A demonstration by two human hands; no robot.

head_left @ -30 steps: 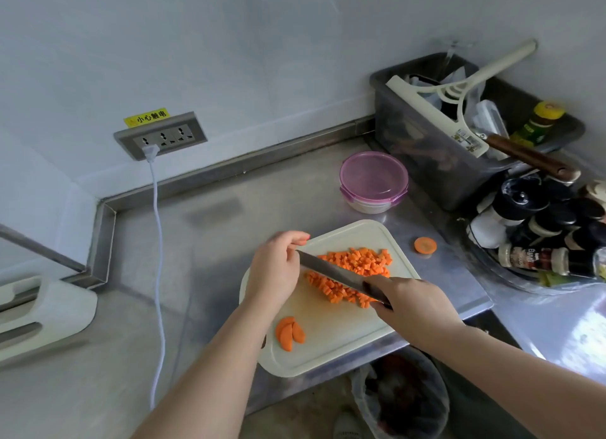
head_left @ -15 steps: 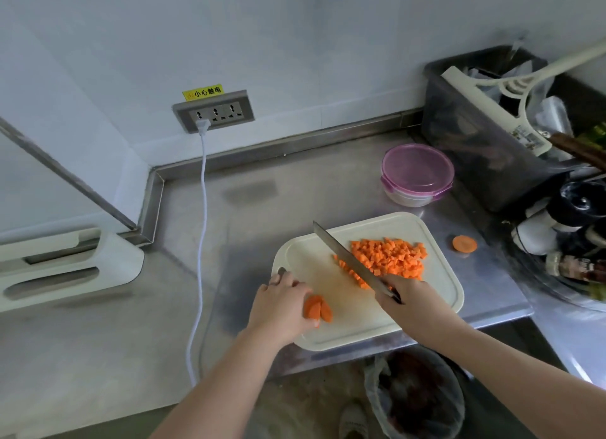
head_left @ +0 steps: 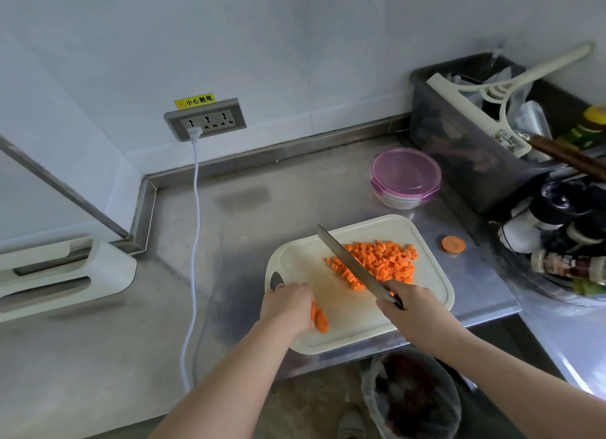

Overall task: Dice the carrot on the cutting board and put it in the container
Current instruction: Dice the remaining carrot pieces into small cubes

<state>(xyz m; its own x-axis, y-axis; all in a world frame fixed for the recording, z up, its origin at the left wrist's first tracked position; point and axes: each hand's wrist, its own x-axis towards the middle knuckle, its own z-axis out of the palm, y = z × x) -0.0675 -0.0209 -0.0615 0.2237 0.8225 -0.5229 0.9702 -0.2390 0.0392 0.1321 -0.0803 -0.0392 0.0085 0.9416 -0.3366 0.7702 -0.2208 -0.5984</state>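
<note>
Below the desk's near edge, a lined bin (head_left: 413,396) holds dark scraps. Above it, a person's left hand (head_left: 288,307) curls its fingers over a few carrot slices (head_left: 319,319) at the near-left of the cutting board (head_left: 360,348). The right hand (head_left: 413,310) is wrapped round the handle of a knife (head_left: 347,261), its blade angled away over the board. Dicing looks almost finished: a heap of diced carrot (head_left: 380,261) covers the board's far right. The next move calls for steadying the slices and bringing the blade down clear of the fingertips. One carrot round (head_left: 453,244) lies on the desk (head_left: 246,225), right of the board. Beyond, the container (head_left: 406,176) sits lidded, with no orange showing through the pink lid. A grey crate (head_left: 459,149) at far right holds a long-handled white tool and plastic bags.
</note>
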